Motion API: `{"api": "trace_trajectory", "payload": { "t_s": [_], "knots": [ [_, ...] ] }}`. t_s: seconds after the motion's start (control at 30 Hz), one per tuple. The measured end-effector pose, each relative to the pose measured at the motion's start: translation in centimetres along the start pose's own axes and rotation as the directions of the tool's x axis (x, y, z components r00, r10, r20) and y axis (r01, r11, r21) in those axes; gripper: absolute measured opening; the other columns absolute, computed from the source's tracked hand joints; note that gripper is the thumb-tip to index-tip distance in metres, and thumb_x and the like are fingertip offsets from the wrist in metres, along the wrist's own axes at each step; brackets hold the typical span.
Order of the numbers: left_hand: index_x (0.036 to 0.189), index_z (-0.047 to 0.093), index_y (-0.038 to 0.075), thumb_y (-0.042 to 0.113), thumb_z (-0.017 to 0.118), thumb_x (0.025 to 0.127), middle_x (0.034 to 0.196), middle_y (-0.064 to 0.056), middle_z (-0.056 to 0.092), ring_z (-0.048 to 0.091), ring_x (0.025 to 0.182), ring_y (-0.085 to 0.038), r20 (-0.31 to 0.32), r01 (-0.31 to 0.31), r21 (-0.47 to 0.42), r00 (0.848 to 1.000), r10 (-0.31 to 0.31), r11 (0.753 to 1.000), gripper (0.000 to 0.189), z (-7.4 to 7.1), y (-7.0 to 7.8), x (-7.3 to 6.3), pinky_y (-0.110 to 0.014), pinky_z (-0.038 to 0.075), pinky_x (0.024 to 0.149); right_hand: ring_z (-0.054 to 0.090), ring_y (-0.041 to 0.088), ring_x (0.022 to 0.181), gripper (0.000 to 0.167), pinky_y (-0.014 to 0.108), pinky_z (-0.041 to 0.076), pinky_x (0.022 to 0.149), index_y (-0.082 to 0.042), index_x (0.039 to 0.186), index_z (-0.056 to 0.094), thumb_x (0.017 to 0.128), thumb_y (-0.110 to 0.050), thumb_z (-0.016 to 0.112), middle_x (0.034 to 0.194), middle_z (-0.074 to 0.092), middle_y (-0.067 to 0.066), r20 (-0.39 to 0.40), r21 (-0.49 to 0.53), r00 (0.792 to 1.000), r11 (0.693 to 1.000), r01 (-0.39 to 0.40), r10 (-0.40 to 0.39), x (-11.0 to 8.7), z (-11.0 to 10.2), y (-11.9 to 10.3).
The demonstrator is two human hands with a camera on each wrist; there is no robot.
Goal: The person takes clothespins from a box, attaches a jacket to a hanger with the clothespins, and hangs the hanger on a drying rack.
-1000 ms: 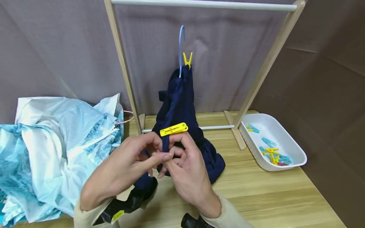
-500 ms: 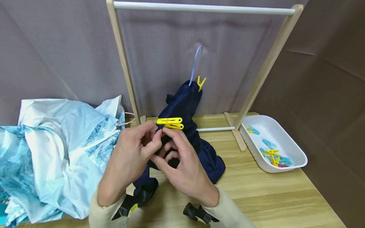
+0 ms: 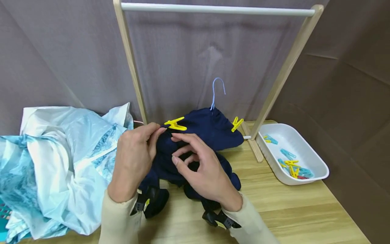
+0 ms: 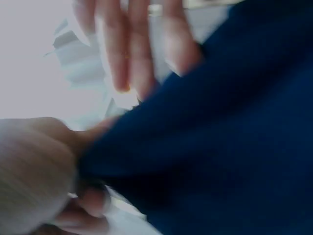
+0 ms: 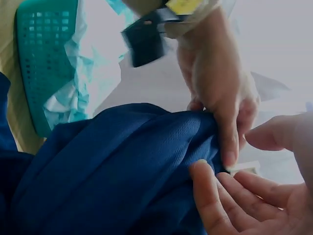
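A navy cloth garment [image 3: 202,127] with a light blue hanger hook [image 3: 214,89] rising from its top lies below the rack. My left hand [image 3: 131,159] pinches its left end between thumb and fingers, beside a yellow clothespin [image 3: 175,124] clipped there. A second yellow clothespin [image 3: 237,124] grips the garment's right end. My right hand [image 3: 210,171] hovers in front of the cloth, thumb and fingers spread apart. In the right wrist view its fingertips [image 5: 201,169] lie at the cloth's edge; whether they touch it I cannot tell. Blurred navy fabric [image 4: 210,137] fills much of the left wrist view.
A wooden rack with a white top rod [image 3: 217,8] stands behind. At the right, a white tray [image 3: 272,166] holds blue and yellow clothespins. Blue and white cloth [image 3: 70,162] is heaped at the left over a teal basket [image 5: 46,63].
The hanger hook has dropped and shifted right as the garment turned and spread sideways. My left hand has moved up and left; my right hand has come away from it, thumb and fingers apart.
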State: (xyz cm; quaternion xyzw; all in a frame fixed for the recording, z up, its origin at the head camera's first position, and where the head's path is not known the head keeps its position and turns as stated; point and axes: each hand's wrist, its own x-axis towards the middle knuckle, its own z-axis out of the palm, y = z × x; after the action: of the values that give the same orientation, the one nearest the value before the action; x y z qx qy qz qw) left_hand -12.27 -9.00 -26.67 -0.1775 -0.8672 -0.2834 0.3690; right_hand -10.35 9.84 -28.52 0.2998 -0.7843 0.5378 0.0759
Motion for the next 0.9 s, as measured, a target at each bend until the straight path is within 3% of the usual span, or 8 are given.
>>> {"api": "trace_trajectory", "payload": {
  "t_s": [0.07,0.17,0.23,0.37,0.57,0.67,0.77,0.9],
  "knots": [
    [0.089,0.076,0.004,0.017,0.067,0.098,0.079,-0.012,0.076,0.073,0.066,-0.026,-0.101,-0.047,-0.003,0.994,0.046,0.999,0.018,0.3,-0.5,0.1,-0.04,0.059,0.06,0.067,0.01,0.107,0.042,0.028,0.059,0.079,-0.018,0.139,0.058,0.098,-0.012,0.067,0.135,0.059,-0.004,-0.018,-0.015,1.0,1.0,-0.001,0.0,0.1,-0.4,0.2],
    [0.091,0.076,0.001,0.013,0.07,0.096,0.08,-0.014,0.076,0.072,0.066,-0.028,-0.238,-0.108,-0.015,0.966,0.101,0.994,0.015,0.5,-1.2,0.3,-0.041,0.058,0.061,0.064,0.012,0.109,0.038,0.028,0.058,0.081,-0.017,0.136,0.059,0.099,-0.017,0.068,0.132,0.058,-0.001,-0.022,-0.072,0.999,0.997,-0.025,0.023,0.4,-1.4,0.5],
    [0.091,0.076,-0.001,0.011,0.07,0.095,0.076,-0.015,0.074,0.069,0.061,-0.028,-0.316,-0.137,-0.014,0.94,0.126,0.99,0.014,0.4,-1.6,0.3,-0.041,0.056,0.059,0.062,0.016,0.113,0.04,0.03,0.058,0.085,-0.017,0.138,0.056,0.099,-0.021,0.067,0.136,0.055,0.002,-0.012,-0.122,0.998,0.991,-0.057,0.056,0.5,-2.2,0.9],
    [0.092,0.076,-0.003,0.01,0.072,0.094,0.072,-0.017,0.07,0.063,0.057,-0.029,-0.461,-0.165,-0.023,0.877,0.136,0.986,0.014,0.1,-2.2,0.2,-0.04,0.051,0.058,0.055,0.024,0.125,0.053,0.04,0.053,0.097,-0.021,0.149,0.044,0.102,-0.036,0.063,0.146,0.043,0.006,0.028,-0.232,0.98,0.955,-0.184,0.196,0.5,-4.0,1.8],
    [0.086,0.075,-0.003,0.019,0.072,0.095,0.057,-0.015,0.052,0.045,0.048,-0.03,-0.631,-0.15,-0.028,0.77,0.099,0.988,0.024,-0.3,-2.6,0.6,-0.037,0.034,0.053,0.045,0.038,0.142,0.086,0.057,0.044,0.11,-0.02,0.161,0.024,0.095,-0.051,0.068,0.163,0.024,0.016,0.081,-0.441,0.906,0.83,-0.342,0.416,0.4,-6.5,4.6],
    [0.085,0.074,-0.003,0.019,0.073,0.094,0.056,-0.016,0.048,0.042,0.048,-0.031,-0.672,-0.131,-0.008,0.735,0.092,0.991,0.024,-0.9,-2.6,1.3,-0.035,0.029,0.054,0.036,0.044,0.148,0.098,0.063,0.041,0.111,-0.02,0.164,0.017,0.09,-0.05,0.075,0.166,0.017,0.02,0.14,-0.514,0.854,0.774,-0.37,0.501,0.5,-7.6,6.4],
    [0.084,0.074,-0.003,0.018,0.075,0.093,0.057,-0.018,0.05,0.042,0.048,-0.033,-0.706,-0.124,0.006,0.702,0.092,0.992,0.023,-1.6,-2.5,2.0,-0.034,0.029,0.055,0.028,0.045,0.151,0.107,0.064,0.037,0.113,-0.022,0.164,0.013,0.085,-0.049,0.08,0.168,0.012,0.021,0.201,-0.509,0.806,0.762,-0.4,0.557,0.5,-8.0,8.0],
    [0.081,0.074,-0.001,0.023,0.075,0.093,0.056,-0.018,0.048,0.04,0.048,-0.034,-0.747,-0.098,0.022,0.66,0.082,0.995,0.026,-2.7,-2.3,3.0,-0.031,0.025,0.056,0.019,0.042,0.156,0.116,0.062,0.029,0.12,-0.019,0.165,0.008,0.082,-0.05,0.083,0.17,0.009,0.019,0.286,-0.461,0.789,0.8,-0.384,0.544,0.7,-7.8,9.6]
  ]
}}
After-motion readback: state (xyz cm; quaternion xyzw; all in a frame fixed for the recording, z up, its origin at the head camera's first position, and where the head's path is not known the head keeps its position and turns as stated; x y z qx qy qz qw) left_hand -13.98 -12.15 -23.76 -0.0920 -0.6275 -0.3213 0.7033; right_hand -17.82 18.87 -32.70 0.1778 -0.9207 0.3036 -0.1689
